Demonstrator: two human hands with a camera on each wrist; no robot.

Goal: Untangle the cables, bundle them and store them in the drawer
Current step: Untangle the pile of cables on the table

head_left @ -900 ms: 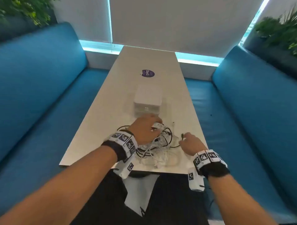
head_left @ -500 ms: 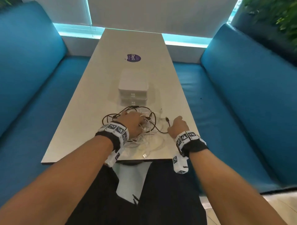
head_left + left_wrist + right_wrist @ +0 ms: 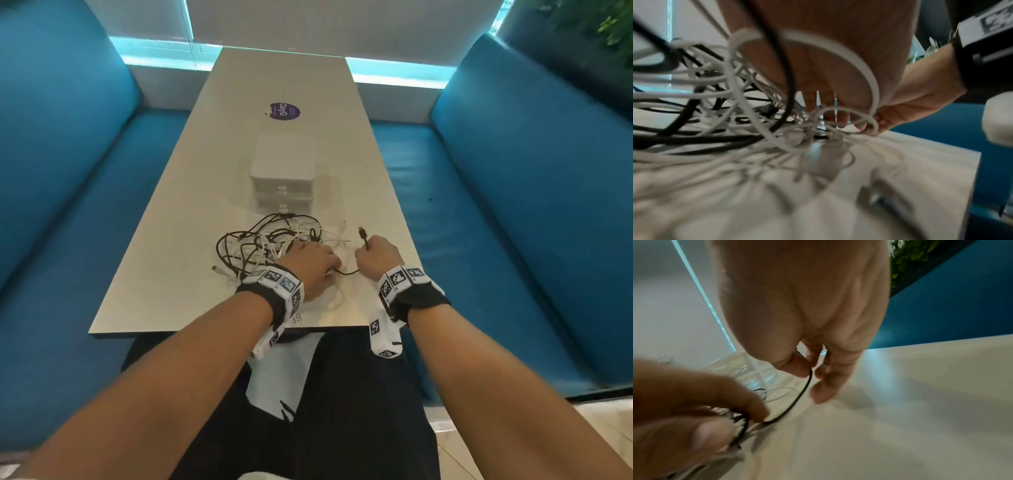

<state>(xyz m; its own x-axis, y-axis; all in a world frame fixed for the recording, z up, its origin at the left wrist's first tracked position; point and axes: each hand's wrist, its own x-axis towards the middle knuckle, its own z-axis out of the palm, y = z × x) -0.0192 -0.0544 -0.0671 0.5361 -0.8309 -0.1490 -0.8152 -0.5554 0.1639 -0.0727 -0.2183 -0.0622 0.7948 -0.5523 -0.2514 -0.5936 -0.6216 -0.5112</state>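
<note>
Right hand has a pinch grip on the black cable just behind its plug, while the left hand curls down onto the cable tangle lying on the worktop before the small drawer box. Since half a second ago, the plug end has lifted clear and the black lead now stretches between both hands.

- The right hand fills the upper middle, thumb and forefinger pinching a thin black cable.
- The cable sags in a curve to the left hand at lower left, which grips it among blurred cable loops.
- Beneath lies the pale counter; a blue seat shows behind.
</note>
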